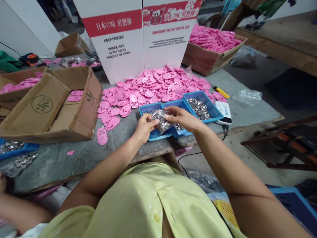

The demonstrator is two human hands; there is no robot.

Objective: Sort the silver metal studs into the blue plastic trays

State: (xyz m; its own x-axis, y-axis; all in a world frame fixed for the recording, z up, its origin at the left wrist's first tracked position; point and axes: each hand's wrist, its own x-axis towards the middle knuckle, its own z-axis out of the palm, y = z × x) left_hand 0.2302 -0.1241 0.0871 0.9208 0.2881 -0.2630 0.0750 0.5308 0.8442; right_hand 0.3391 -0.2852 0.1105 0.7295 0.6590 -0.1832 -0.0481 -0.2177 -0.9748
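A clear plastic bag [162, 121] full of small shiny metal pieces is held over the blue trays, between both hands. My left hand [145, 127] pinches its left side with thumb and fingers. At its upper right, my right hand [182, 118] grips the bag, thumb on top. Beneath lies a blue tray [160, 136] with more metal pieces, partly hidden by the hands and bag. To the right, another blue compartment [215, 116] holds a heap of the same silvery parts. Behind the trays spreads a pile of pink flat plastic pieces [148, 86].
A tall white carton [126, 62] stands behind the pile. Open cardboard boxes [81, 125] sit at left; another box [213, 62] of pink pieces is at back right. A yellow screwdriver [221, 92] and a white device [223, 112] lie right. Another person's arm [24, 211] shows lower left.
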